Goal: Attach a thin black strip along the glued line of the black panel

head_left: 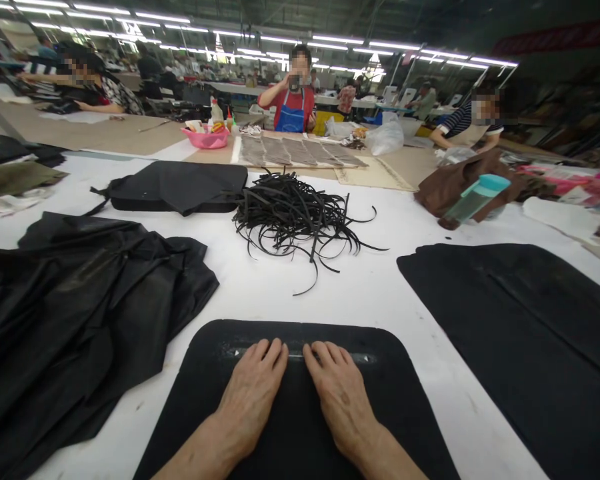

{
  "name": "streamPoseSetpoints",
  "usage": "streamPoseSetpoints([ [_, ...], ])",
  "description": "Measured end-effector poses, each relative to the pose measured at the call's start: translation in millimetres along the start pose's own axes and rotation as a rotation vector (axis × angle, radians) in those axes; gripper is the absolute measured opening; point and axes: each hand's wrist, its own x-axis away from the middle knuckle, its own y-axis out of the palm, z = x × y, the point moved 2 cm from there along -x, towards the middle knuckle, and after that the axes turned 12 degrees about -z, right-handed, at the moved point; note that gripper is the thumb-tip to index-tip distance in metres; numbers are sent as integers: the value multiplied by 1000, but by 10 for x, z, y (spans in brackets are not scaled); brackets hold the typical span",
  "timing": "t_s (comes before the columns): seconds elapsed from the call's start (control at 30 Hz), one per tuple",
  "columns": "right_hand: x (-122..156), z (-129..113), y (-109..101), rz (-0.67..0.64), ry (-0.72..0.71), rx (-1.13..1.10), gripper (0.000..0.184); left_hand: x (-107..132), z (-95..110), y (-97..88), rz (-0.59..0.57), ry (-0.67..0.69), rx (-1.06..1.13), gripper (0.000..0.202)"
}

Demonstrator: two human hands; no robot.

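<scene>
A black panel with rounded corners (215,400) lies flat on the white table right in front of me. A pale, shiny strip (363,358) runs across it near its far edge. My left hand (253,393) and my right hand (337,390) rest side by side on the panel, palms down. Their fingers lie flat and close together, with the fingertips on the strip. Neither hand holds anything.
Crumpled black fabric (80,313) lies to the left, a large black panel (520,320) to the right. A heap of thin black strips (300,213) and another black piece (175,187) lie farther back. Beyond are a pink basin (206,138), a teal-capped bottle (475,197) and several people at work.
</scene>
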Motion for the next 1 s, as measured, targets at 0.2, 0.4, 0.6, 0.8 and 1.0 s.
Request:
streamPoseSetpoints([
  [0.2,27,-12,46,28,31,32,43,-53,58,-36,15,-28,-62,60],
  [0.4,173,157,13,27,41,22,41,-57,57,-68,59,15,-108,59],
  [0.6,341,429,-4,37,113,84,40,-27,-13,-6,83,45,-73,53],
  [0.8,455,612,-46,23,186,89,41,177,-335,116,168,30,-142,55],
  [1.0,547,688,41,46,200,136,46,460,-654,177,295,-23,-104,55],
])
